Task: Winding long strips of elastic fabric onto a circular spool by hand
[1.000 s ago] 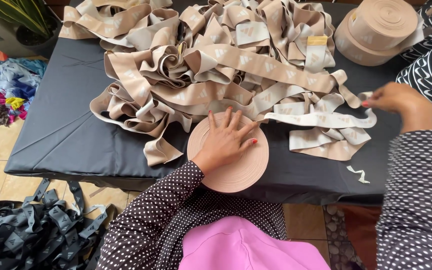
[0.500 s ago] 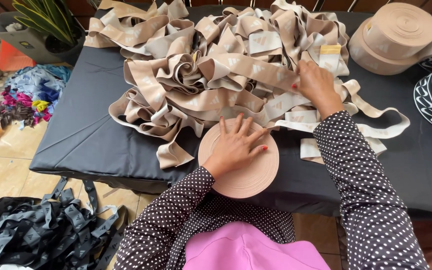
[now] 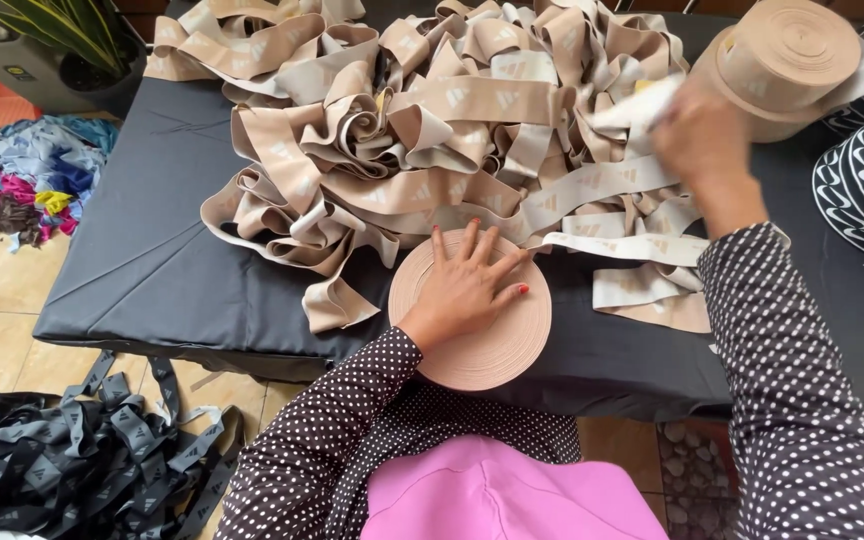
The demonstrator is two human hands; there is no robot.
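Flat on the roll, gripping the band

Left hand (image 3: 467, 285) lies palm down, fingers spread, pressed on a flat wound roll of beige elastic band (image 3: 472, 325) at the near edge of the black table (image 3: 152, 270); it grasps nothing, only presses; right hand (image 3: 702, 135), blurred, is raised over the far right of the table, fingers clenched around a pale strip of loose band (image 3: 602, 185) that runs back toward the roll; a big tangled heap of beige band (image 3: 412, 130) covers the table's middle; a larger wound roll (image 3: 792, 55) sits at the far right corner; black straps (image 3: 62, 450) lie piled on the tiled floor at left.
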